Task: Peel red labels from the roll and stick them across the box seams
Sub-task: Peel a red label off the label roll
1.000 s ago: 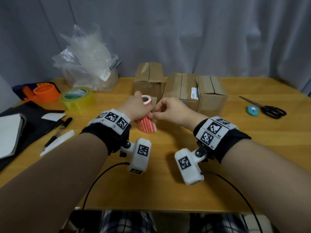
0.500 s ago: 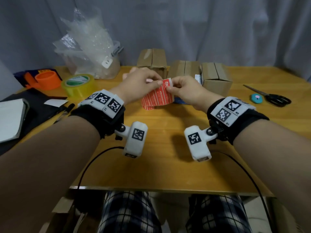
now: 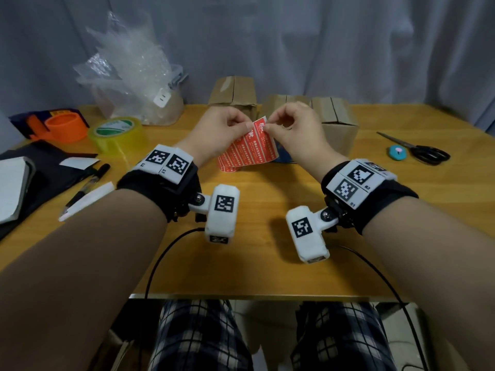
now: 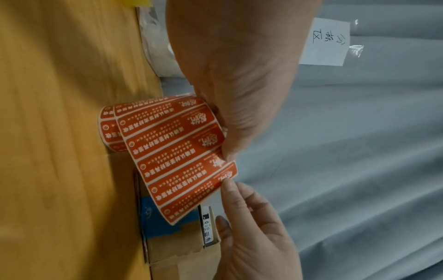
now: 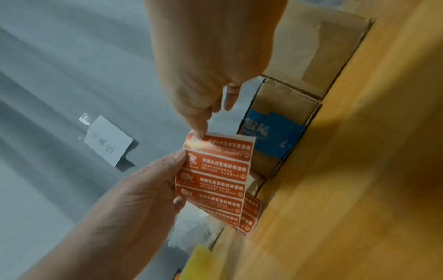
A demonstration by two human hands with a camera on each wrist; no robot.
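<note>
A strip of red labels [image 3: 247,151] runs up from its roll [image 3: 227,167], which sits low by the table [image 3: 267,263]. My left hand [image 3: 247,125] pinches the strip's upper edge [image 4: 177,157] just below the end label. My right hand [image 3: 269,124] pinches the corner of the end label [image 5: 215,144] between thumb and forefinger. In the right wrist view my left thumb [image 5: 177,157] lies on the strip's edge. Three cardboard boxes [image 3: 233,95] [image 3: 284,103] [image 3: 337,116] stand behind the hands, and one has blue tape [image 5: 271,136] on it.
A bubble-wrap bag [image 3: 128,76], a yellow tape roll [image 3: 117,132] and an orange dispenser [image 3: 61,124] sit at the back left. A notebook [image 3: 13,188] and a pen [image 3: 88,183] lie at the left, scissors [image 3: 417,151] at the right. Wrist cables trail off the front edge.
The strip has been pulled out from the roll and lifted. Both hands rose and drew closer to me, and my right fingers moved onto the end label's corner.
</note>
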